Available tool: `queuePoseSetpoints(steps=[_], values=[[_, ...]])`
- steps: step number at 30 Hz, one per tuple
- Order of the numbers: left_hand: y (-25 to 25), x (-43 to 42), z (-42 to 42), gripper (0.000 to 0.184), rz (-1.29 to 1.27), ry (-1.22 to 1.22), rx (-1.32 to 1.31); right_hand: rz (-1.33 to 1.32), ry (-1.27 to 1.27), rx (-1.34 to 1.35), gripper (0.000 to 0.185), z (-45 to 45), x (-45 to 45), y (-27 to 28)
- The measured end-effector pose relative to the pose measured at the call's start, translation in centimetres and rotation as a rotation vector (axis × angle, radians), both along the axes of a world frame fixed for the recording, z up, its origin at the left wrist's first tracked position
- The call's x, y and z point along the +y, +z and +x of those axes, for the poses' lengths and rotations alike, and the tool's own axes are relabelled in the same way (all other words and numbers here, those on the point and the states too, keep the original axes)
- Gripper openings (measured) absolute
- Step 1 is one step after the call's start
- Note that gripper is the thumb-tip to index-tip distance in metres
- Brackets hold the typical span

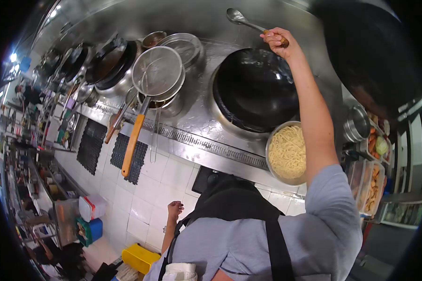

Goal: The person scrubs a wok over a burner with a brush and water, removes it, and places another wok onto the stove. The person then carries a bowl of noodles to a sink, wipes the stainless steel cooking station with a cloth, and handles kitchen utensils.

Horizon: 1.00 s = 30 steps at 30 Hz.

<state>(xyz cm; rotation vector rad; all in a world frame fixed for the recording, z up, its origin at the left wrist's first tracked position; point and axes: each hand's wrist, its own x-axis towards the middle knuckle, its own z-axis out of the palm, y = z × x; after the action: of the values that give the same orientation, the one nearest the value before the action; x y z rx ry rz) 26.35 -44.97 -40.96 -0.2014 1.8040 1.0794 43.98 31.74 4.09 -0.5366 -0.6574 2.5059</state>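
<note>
head view: the right hand (275,40) clasps a ladle (238,18) by its wooden end, long axis running left and away, past the black wok (253,93); noodles (288,152) lie under the forearm. the left hand (175,209) hangs well apart, half curled, contents unclear, beyond the steel counter (197,112), above white floor tiles (143,215).

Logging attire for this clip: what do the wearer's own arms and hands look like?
The right hand and left hand show no gloves. The right arm is bare below a short grey sleeve. Anything worn at the left wrist is too small to tell.
</note>
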Motion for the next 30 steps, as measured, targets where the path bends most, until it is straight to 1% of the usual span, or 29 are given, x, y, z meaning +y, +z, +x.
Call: queuePoseSetpoints(steps=[2,3,5,6,9,10,13,16,17,19,20,21,23,25,27,28,29,30], values=[[0.6,0.8,1.5,0.011,0.014,-0.021,-0.009,0.044,-0.001,-0.059,0.02,4.6,0.4,0.3],[0.6,1.2,2.3,0.012,-0.024,-0.043,-0.002,0.061,-0.011,-0.09,0.018,7.4,0.4,0.4],[0.3,1.3,3.6,0.013,0.002,-0.129,0.001,0.06,-0.068,-0.18,0.022,12.3,0.0,0.1],[-0.8,0.7,4.6,0.013,0.135,-0.085,0.004,0.058,-0.087,-0.227,0.024,14.7,-0.3,-0.2],[-5.5,-1.0,6.4,0.014,0.022,-0.249,0.051,0.195,-0.079,-0.413,0.02,21.6,-0.2,-3.4],[-6.5,-1.2,6.9,0.014,-0.016,-0.291,0.07,0.231,-0.068,-0.541,0.02,23.7,-0.5,-4.4],[-7.8,-1.5,8.5,0.013,-0.073,-0.458,0.206,0.425,-0.202,-0.931,0.015,28.2,-3.6,-6.6],[-10.0,-1.8,9.3,0.014,-0.023,-0.428,0.142,0.66,-0.144,-1.266,0.006,33.0,-5.5,-10.2],[-10.2,-1.8,9.4,0.014,-0.018,-0.433,0.151,0.796,-0.158,-1.386,0.009,34.3,-6.9,-10.8],[-10.4,-1.2,9.6,0.014,-0.006,-0.45,0.17,1.067,-0.186,-1.626,0.021,37.2,-10.7,-12.0],[-9.5,-0.4,10.0,0.016,-0.013,-0.555,0.242,1.336,-0.267,-1.678,0.03,39.5,-12.1,-13.8],[-9.4,0.0,10.0,0.017,0.002,-0.53,0.211,1.608,-0.345,-1.714,0.04,41.7,-13.7,-15.9],[-8.6,1.2,10.1,0.017,0.03,-0.478,0.147,1.501,-0.465,-1.81,0.048,44.2,-19.6,-16.6],[-8.5,2.0,10.4,0.017,0.08,-0.433,0.092,1.326,-0.418,-1.867,0.054,47.0,-25.8,-17.0],[-7.6,3.0,11.0,0.017,0.086,-0.412,0.067,1.205,-0.395,-1.874,0.053,50.4,-32.5,-18.1],[-6.6,3.5,11.1,0.018,0.076,-0.48,0.053,1.276,-0.5,-1.836,0.051,52.0,-36.0,-19.1],[-7.6,3.6,11.1,0.019,0.091,-0.525,0.107,1.35,-0.604,-1.785,0.049,53.6,-39.6,-20.5],[-8.2,3.5,11.0,0.018,0.09,-0.619,0.169,1.225,-0.609,-1.798,0.047,55.4,-43.2,-22.2]])
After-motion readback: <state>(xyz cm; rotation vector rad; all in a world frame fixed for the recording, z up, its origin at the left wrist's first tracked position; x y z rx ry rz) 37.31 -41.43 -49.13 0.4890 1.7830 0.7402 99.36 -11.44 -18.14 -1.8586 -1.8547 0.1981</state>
